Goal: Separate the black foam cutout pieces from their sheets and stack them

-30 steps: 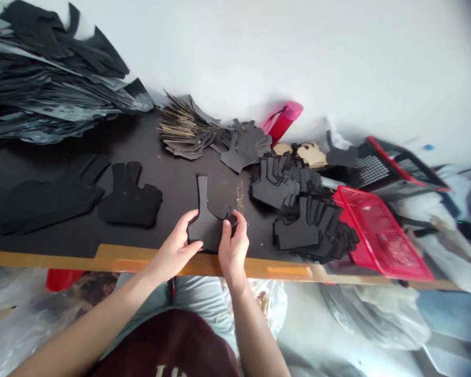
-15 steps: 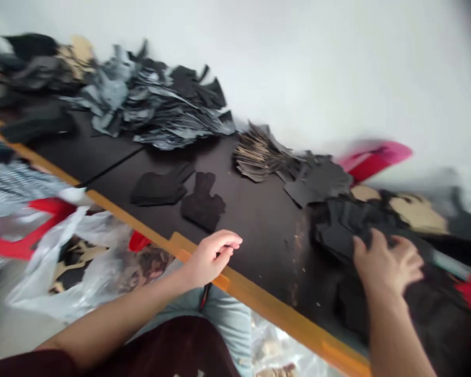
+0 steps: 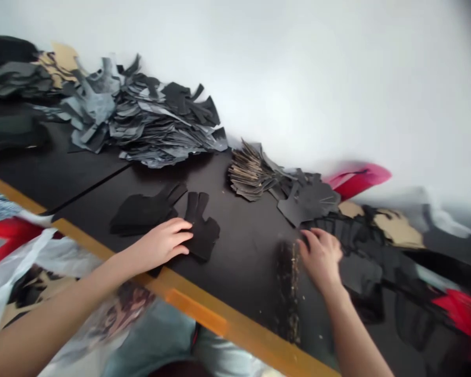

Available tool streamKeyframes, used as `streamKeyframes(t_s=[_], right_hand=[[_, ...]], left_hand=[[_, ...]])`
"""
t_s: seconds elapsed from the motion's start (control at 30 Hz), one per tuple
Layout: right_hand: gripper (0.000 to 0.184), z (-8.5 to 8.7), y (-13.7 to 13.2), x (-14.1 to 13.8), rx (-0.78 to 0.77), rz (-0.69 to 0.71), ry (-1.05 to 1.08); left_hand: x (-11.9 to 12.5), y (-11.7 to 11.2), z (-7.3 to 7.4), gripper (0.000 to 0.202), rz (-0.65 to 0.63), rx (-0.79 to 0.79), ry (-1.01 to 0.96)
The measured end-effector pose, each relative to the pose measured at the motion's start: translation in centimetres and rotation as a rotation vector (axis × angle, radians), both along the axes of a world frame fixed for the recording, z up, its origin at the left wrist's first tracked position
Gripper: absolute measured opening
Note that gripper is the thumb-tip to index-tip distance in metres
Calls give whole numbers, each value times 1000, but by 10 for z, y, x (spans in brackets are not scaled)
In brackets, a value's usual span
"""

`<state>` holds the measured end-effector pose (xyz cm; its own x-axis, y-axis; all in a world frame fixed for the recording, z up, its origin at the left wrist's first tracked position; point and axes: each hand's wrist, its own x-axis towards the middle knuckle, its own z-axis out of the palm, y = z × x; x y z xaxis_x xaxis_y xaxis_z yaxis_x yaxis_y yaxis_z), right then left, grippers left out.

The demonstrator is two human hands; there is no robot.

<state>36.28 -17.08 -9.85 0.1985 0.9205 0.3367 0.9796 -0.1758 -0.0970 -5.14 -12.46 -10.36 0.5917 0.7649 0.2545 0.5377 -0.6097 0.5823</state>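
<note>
My left hand (image 3: 163, 245) reaches over the dark table with its fingers stretched out and a little apart. Its fingertips are at the edge of a small black cut-out piece (image 3: 202, 235) with prongs at its top; I cannot tell whether they touch it. Just behind that hand lies a similar stack of black cut-out pieces (image 3: 135, 212). Farther right, my right hand (image 3: 322, 256) hovers with bent, parted fingers beside a row of black pieces (image 3: 361, 267). Nothing shows between its fingers.
A large heap of grey-black cut pieces (image 3: 160, 125) leans against the white wall, with a brown-edged stack (image 3: 247, 173) to its right. Pink material (image 3: 361, 178) and tan pieces (image 3: 398, 228) lie behind. An orange-yellow edge strip (image 3: 204, 309) borders the table; plastic bags (image 3: 63, 256) stand below.
My left hand has moved left to the pronged black piece, and its fingers have straightened. My right hand has moved left from over the black pieces. The view has shifted slightly.
</note>
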Motion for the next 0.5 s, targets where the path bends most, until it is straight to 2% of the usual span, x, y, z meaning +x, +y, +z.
streamKeyframes(t_s=[0.1, 0.2, 0.23, 0.3, 0.4, 0.47, 0.5], right_hand=[[31, -4, 39, -20, -51, 87, 119], [29, -4, 83, -33, -38, 98, 151], [29, -2, 98, -35, -27, 94, 160], [32, 5, 129, -36, -6, 84, 181], [39, 17, 175, -35, 12, 51, 206], [42, 22, 203, -34, 14, 19, 221], [43, 23, 217, -33, 14, 3, 229]], left_hand=[[-4, 5, 3, 24, 63, 58, -30], [3, 2, 10, 35, 218, 267, -129], [10, -2, 12, 41, 235, 364, -160], [35, -16, 10, 53, 150, 535, -137], [88, -42, -13, 38, -98, 715, 17], [121, -56, -38, 28, -60, 785, -8], [132, -61, -51, 26, -106, 830, -18]])
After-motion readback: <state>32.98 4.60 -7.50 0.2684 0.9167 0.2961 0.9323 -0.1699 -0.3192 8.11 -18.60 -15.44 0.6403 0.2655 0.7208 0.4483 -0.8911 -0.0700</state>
